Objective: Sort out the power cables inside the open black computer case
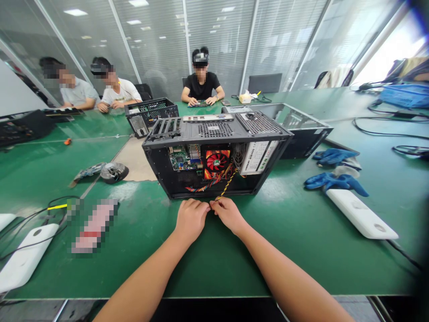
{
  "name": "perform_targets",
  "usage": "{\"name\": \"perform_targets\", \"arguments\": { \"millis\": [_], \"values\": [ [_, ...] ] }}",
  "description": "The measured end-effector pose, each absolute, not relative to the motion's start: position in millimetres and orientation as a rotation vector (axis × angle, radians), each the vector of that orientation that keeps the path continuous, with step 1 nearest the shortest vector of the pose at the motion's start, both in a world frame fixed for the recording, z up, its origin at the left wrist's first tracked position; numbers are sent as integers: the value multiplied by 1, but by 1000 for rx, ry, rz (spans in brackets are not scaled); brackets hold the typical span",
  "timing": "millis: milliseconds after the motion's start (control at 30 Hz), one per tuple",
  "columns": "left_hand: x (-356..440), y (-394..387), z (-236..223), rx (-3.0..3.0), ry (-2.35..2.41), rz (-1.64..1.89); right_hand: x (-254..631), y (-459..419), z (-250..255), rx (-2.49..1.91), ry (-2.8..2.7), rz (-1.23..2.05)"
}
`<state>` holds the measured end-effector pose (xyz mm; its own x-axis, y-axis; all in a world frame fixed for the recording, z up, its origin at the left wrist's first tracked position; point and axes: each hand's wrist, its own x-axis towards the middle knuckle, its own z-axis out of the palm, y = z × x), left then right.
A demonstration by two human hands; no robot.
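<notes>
Head view: your left hand (191,219) and right hand (229,215) met, pinching cable (228,184) toward table's (216,273) near edge, likely for finger room.

Power-supply label (257,157) (print illegible)

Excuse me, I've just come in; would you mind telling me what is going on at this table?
Someone's bare hands meet in front of an open computer case. The right hand pinches a yellow-and-black cable running out of the case; the left hand touches it there, though its grip is unclear. The red fan is in place inside. Across the table, a co-worker in black has both hands at a circuit board.
</notes>
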<state>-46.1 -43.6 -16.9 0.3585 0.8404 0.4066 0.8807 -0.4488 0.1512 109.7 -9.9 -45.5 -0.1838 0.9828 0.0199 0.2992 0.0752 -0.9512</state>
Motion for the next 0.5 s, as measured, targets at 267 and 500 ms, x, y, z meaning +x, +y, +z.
{"name": "perform_targets", "arguments": {
  "millis": [267,500],
  "values": [
    [-48,-44,-21,-2501,-1503,-677,110,-9,-49,-1324,-1619,1098],
    [-47,-44,-22,-2478,-1534,-603,109,-10,-49,-1316,-1621,1084]
  ]
}}
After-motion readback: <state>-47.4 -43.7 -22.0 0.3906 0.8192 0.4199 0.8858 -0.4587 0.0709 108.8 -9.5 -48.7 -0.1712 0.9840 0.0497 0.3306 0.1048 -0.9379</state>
